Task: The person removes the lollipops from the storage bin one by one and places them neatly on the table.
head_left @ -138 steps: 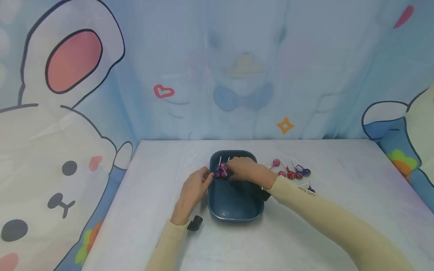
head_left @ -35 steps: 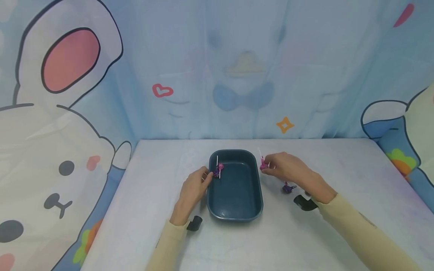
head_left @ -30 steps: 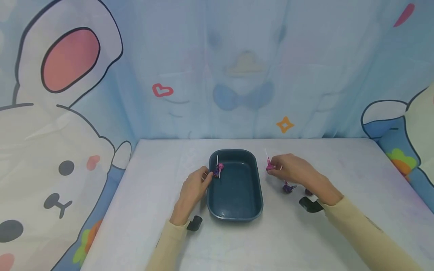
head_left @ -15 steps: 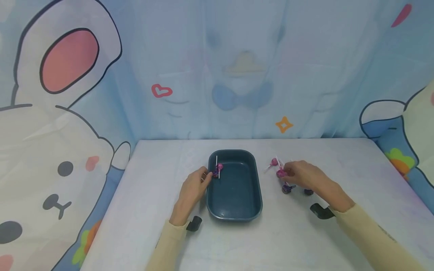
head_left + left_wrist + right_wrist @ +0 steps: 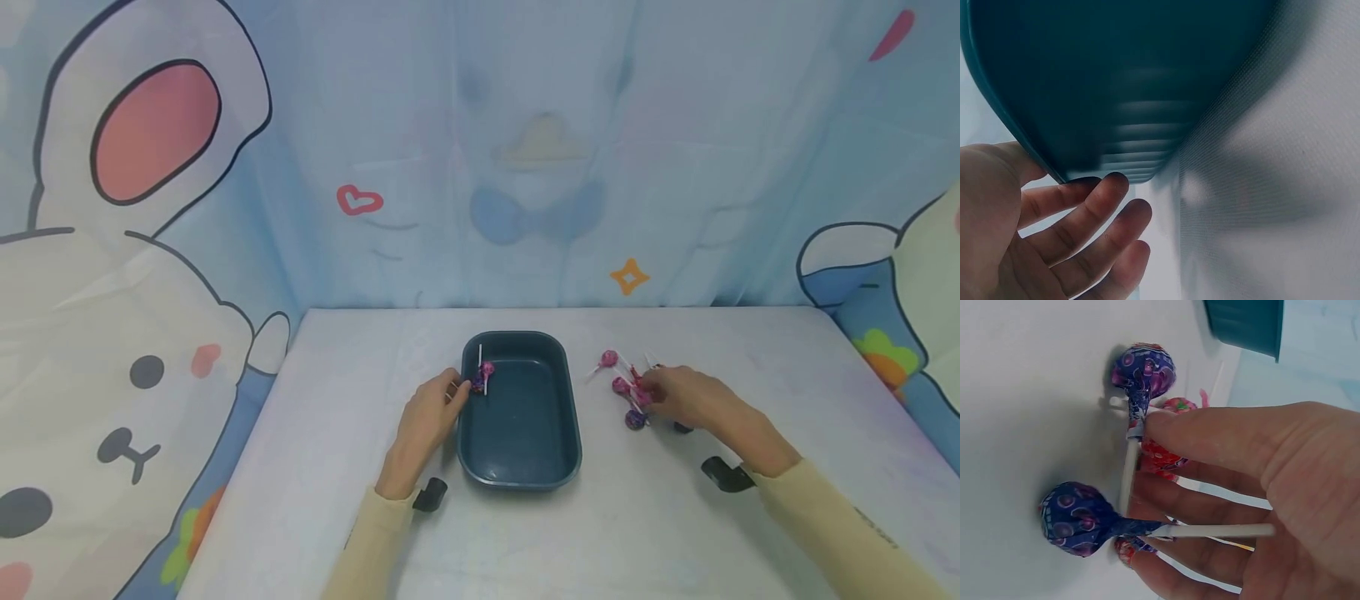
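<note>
My left hand pinches the left rim of a dark blue tray, thumb over the edge and fingers outside, as the left wrist view also shows. Inside the tray, near the thumb, lie a purple lollipop and a pink lollipop. To the right of the tray, my right hand is low over a group of lollipops, pinching a pink-red lollipop between thumb and fingers. Two blue-purple lollipops stand in front of the hand in the right wrist view; the hand partly hides others.
On the white table, two more pink lollipops lie between tray and right hand, and a dark purple lollipop lies just below them. Each wrist carries a black camera. A printed blue curtain hangs behind the table.
My right hand has moved from inside the tray out to the right, carrying a pink lollipop to the group there. The tray holds fewer lollipops. My left hand has stayed at the rim.
</note>
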### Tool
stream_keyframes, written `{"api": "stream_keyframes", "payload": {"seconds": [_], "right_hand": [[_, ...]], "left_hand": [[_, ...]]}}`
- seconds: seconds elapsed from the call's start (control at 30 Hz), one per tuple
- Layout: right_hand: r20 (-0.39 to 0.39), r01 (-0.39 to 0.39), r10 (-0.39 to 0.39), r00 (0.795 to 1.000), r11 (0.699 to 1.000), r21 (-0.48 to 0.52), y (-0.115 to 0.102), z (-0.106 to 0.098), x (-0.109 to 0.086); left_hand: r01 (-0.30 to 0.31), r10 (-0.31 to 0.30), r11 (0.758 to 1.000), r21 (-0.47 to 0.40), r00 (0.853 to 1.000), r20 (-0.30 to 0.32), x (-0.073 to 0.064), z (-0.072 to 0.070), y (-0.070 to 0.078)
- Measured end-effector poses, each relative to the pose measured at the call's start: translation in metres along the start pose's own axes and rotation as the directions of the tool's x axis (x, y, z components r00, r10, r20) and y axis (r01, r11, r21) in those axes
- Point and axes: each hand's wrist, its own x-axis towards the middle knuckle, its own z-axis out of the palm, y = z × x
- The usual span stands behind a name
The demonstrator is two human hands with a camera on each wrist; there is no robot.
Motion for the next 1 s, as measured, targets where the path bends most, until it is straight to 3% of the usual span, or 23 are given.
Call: {"api": "stream_keyframes", "payload": {"seconds": [0.23, 0.6, 1.0], "right_hand": [[0.025, 0.027, -0.027, 0.999, 0.999, -0.022, 0.005, 0.004, -0.003], [0.062, -0.02, 0.021, 0.998, 1.0, -0.016, 0.006, 0.008, 0.001], [0.065, -0.039, 0.036, 0.997, 0.998, 0.049, 0.002, -0.015, 0.004]], "left_hand": [[-0.003, 0.003, 1.0, -0.002, 1.0, 0.0, 0.0, 0.0, 0.001], [-0.008, 0.008, 1.0, -0.003, 1.0, 0.0, 0.001, -0.001, 0.002], [-0.01, 0.01, 1.0, -0.001, 1.0, -0.001, 0.0, -0.002, 0.002]]}}
